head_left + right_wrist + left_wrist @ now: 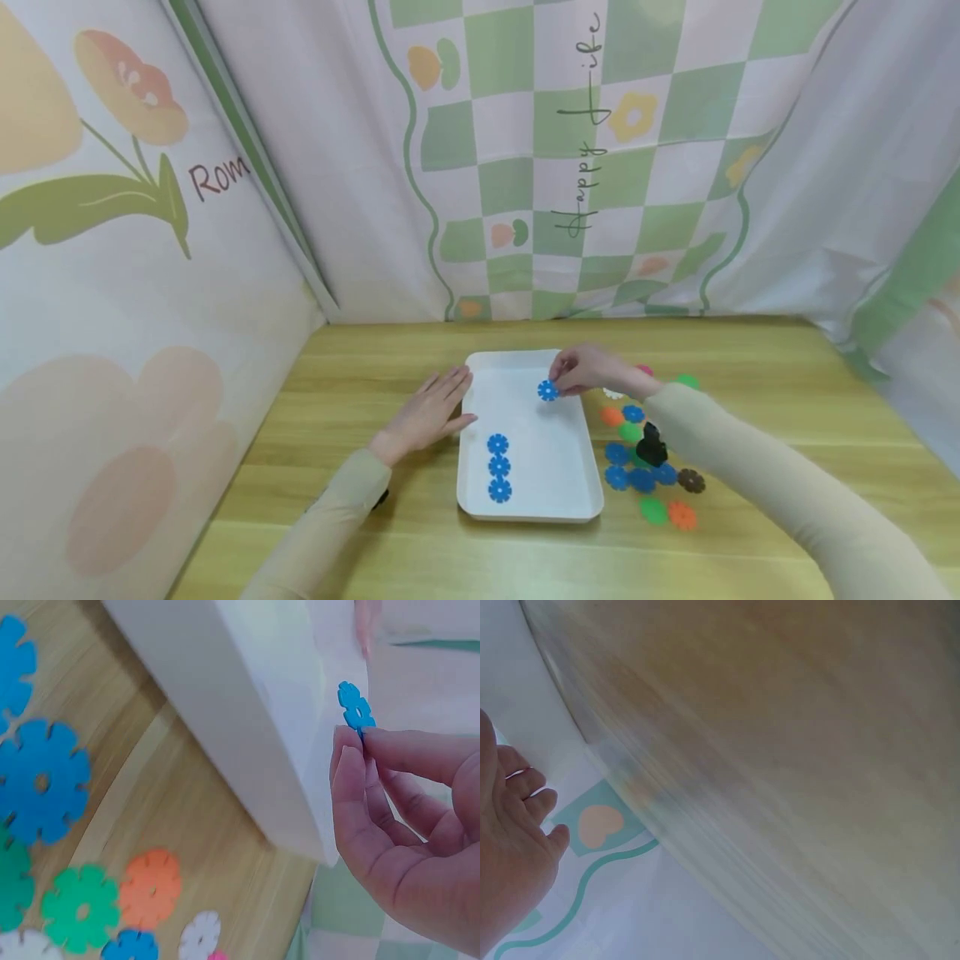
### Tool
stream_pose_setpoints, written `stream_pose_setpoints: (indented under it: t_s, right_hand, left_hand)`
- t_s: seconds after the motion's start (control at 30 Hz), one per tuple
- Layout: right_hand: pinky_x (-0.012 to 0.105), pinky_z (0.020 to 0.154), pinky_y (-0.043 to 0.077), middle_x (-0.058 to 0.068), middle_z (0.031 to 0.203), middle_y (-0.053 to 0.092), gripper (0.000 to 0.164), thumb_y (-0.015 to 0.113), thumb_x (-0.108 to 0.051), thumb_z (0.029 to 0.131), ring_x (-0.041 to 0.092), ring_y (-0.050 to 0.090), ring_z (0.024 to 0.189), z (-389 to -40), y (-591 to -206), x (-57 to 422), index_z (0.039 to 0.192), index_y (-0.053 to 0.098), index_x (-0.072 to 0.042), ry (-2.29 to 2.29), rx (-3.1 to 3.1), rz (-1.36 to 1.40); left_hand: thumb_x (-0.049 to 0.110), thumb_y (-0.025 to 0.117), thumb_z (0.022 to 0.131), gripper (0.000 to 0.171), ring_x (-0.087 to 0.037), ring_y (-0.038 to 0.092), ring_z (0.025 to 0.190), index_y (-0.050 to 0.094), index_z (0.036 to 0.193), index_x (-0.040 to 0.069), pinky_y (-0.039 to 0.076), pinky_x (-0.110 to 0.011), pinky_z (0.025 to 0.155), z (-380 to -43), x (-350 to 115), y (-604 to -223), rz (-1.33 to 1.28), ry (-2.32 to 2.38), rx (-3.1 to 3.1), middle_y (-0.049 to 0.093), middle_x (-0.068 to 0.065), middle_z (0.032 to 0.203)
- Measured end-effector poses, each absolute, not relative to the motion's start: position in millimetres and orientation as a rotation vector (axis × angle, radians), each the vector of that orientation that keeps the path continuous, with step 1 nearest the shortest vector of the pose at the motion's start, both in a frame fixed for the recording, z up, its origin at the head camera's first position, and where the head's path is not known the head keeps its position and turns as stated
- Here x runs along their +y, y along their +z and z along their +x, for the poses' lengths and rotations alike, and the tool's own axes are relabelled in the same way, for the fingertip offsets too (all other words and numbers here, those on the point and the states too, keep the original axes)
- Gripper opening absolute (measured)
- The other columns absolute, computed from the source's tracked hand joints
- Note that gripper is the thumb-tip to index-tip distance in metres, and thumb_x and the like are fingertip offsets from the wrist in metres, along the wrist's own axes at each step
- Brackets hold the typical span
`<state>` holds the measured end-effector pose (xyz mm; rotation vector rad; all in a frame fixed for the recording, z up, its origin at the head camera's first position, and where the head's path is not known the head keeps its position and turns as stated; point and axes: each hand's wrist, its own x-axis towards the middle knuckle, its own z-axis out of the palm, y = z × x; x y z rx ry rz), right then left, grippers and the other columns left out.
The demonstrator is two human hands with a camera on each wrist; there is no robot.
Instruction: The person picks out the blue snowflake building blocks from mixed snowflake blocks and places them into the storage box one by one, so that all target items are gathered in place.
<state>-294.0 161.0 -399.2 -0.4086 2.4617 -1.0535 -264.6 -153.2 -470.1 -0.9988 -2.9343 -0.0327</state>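
Between thumb and fingertips my right hand pinches a blue snowflake disc, raised over the far right part of a white tray. The right wrist view shows this notched disc tilted on edge at the fingertips. My left hand lies with its fingers extended against the tray's left rim. In the left wrist view the same hand appears at the left edge with nothing in it. Three blue discs form a column in the tray's near left part.
To the right of the tray, loose snowflake discs lie on the wooden table: several blue, some green, orange and one brown. My right forearm passes above some of them. A patterned curtain hangs behind the table.
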Motion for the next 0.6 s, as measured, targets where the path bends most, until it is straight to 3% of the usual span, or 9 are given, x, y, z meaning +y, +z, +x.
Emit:
stream_pose_setpoints:
  t_s: [0.37, 0.6]
  right_hand:
    - [0.028, 0.071, 0.062, 0.011, 0.087, 0.072, 0.009, 0.069, -0.004, 0.088, 0.012, 0.069, 0.071, -299.1, -414.3, 118.7, 0.095, 0.068, 0.002, -0.991, 2.482, -0.42]
    - [0.027, 0.069, 0.061, 0.007, 0.086, 0.071, 0.005, 0.071, -0.006, 0.087, 0.012, 0.067, 0.069, -298.5, -423.4, 96.4, 0.09, 0.069, -0.003, -0.919, 2.507, -0.429]
  left_hand:
    - [0.057, 0.036, 0.103, 0.076, -0.023, 0.02, 0.155, 0.02, 0.158, 0.008, 0.022, -0.044, 0.127, -268.6, -152.3, -473.6, -0.982, 0.002, -2.956, 0.019, -0.008, 0.167]
    - [0.055, 0.039, 0.103, 0.075, -0.025, 0.025, 0.154, 0.024, 0.157, 0.005, 0.024, -0.046, 0.125, -268.6, -153.1, -473.6, -0.989, -0.019, -2.925, 0.024, -0.01, 0.165]
